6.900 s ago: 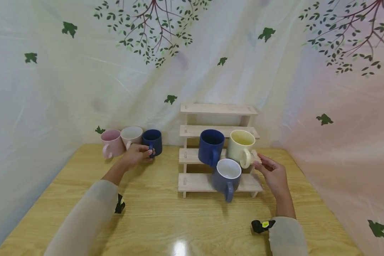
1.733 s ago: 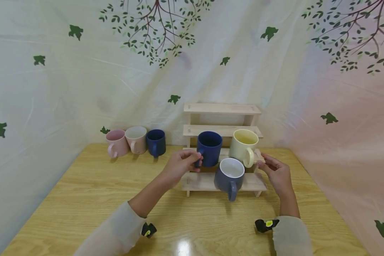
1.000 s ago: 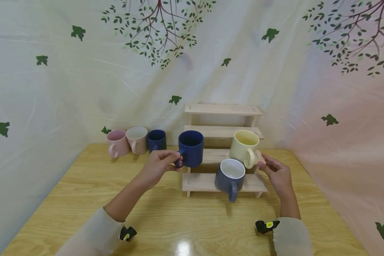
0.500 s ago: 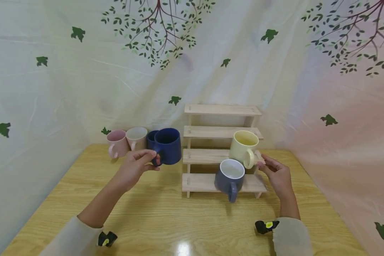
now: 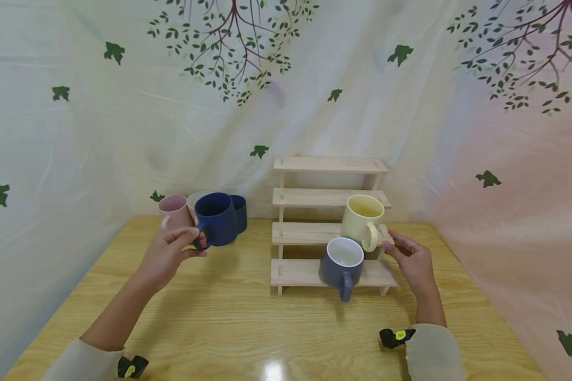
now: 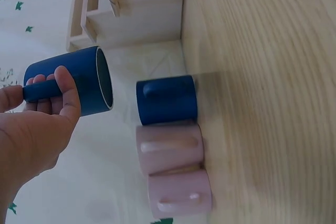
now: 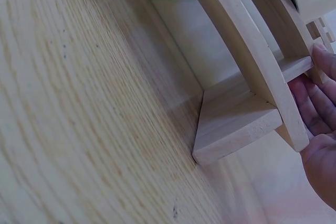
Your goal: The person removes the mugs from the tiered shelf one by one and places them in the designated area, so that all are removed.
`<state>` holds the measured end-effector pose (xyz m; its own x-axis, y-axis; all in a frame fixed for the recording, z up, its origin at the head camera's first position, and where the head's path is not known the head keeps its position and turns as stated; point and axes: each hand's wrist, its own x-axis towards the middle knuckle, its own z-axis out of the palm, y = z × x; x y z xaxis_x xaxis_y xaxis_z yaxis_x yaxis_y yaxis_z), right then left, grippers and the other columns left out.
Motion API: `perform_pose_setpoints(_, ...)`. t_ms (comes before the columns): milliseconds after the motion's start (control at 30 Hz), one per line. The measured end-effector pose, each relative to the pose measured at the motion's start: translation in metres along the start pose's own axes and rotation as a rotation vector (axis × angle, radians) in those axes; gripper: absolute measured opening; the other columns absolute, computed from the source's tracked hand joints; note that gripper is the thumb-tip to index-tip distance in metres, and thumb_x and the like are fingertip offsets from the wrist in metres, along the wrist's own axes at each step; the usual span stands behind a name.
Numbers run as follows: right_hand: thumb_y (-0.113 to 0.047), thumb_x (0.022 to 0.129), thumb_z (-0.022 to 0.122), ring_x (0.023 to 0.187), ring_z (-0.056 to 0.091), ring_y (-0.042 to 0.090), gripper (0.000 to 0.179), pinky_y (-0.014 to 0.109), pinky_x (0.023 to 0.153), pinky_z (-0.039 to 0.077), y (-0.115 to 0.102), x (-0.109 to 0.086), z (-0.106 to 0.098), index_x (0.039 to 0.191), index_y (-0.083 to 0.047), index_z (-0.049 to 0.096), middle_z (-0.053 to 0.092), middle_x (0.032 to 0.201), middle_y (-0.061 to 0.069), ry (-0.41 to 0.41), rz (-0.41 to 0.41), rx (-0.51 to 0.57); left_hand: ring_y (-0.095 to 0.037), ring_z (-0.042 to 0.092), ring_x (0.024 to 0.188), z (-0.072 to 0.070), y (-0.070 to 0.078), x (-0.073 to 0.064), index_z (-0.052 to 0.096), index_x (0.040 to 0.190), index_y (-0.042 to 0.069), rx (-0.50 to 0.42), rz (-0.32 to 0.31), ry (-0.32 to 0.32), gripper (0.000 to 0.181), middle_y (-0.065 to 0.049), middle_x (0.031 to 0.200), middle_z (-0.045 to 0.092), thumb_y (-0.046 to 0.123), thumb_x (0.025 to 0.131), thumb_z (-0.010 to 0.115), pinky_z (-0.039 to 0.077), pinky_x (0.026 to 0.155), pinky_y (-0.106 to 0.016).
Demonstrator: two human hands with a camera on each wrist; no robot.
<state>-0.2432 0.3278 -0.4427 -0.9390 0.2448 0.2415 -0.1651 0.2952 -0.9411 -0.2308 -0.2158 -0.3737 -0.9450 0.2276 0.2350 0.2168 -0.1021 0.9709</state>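
Note:
My left hand grips a dark blue mug by its handle. That mug is raised in front of the mugs at the back left and partly covers them. In the left wrist view, fingers and thumb close round the handle of the mug. My right hand pinches the right end of a board on the stepped wooden rack, one step above the lowest. In the right wrist view, the fingers reach under that board's end. A yellow mug stands on this step, and a grey-blue mug on the lowest.
A pink mug, a pale pink mug and a smaller dark blue mug stand side by side by the back curtain. The wooden table runs under everything. Both wrists wear small black cameras.
My left hand left the smaller blue mug, took the larger blue mug off the rack by its handle and carried it left to the row of mugs. My right hand kept hold of the rack.

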Motion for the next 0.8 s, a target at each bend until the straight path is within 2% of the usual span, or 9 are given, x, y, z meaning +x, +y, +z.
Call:
perform_pose_setpoints(133, -0.031, 0.093, 0.077, 0.091, 0.073, 0.007, 0.058, 0.012, 0.081, 0.056, 0.002, 0.000, -0.001, 0.141, -0.002, 0.060, 0.070, 0.098, -0.018, -0.002, 0.005, -0.008, -0.017, 0.068, 0.092, -0.014, -0.003, -0.009, 0.064, 0.108, -0.015, -0.027, -0.014, 0.048, 0.032, -0.007, 0.097, 0.068, 0.016, 0.105, 0.060, 0.063, 0.083, -0.036)
perform_pose_setpoints(367, -0.032, 0.093, 0.077, 0.091, 0.072, 0.008, 0.059, 0.015, 0.083, 0.057, 0.004, 0.001, -0.002, 0.141, -0.002, 0.060, 0.071, 0.098, -0.018, -0.005, 0.013, -0.013, -0.015, 0.069, 0.091, -0.038, -0.009, -0.022, 0.070, 0.107, -0.012, -0.048, -0.006, 0.094, 0.026, -0.006, 0.094, 0.070, 0.012, 0.105, 0.060, 0.063, 0.081, -0.036)
perform_pose_setpoints(667, -0.034, 0.093, 0.076, 0.092, 0.072, 0.006, 0.059, 0.014, 0.084, 0.056, 0.006, 0.002, -0.005, 0.142, -0.005, 0.060, 0.071, 0.100, -0.017, -0.017, 0.020, -0.008, -0.015, 0.070, 0.090, -0.067, -0.017, -0.036, 0.071, 0.109, -0.010, -0.027, -0.011, 0.131, 0.025, -0.005, 0.096, 0.070, 0.013, 0.105, 0.060, 0.063, 0.080, -0.035)
perform_pose_setpoints(800, -0.035, 0.093, 0.075, 0.092, 0.071, 0.003, 0.059, 0.012, 0.084, 0.055, 0.006, 0.003, -0.006, 0.143, -0.006, 0.060, 0.071, 0.103, -0.015, -0.024, 0.022, -0.009, -0.015, 0.070, 0.091, -0.079, -0.021, -0.042, 0.070, 0.110, -0.010, -0.004, -0.010, 0.124, 0.026, -0.006, 0.096, 0.070, 0.013, 0.106, 0.058, 0.063, 0.080, -0.035)
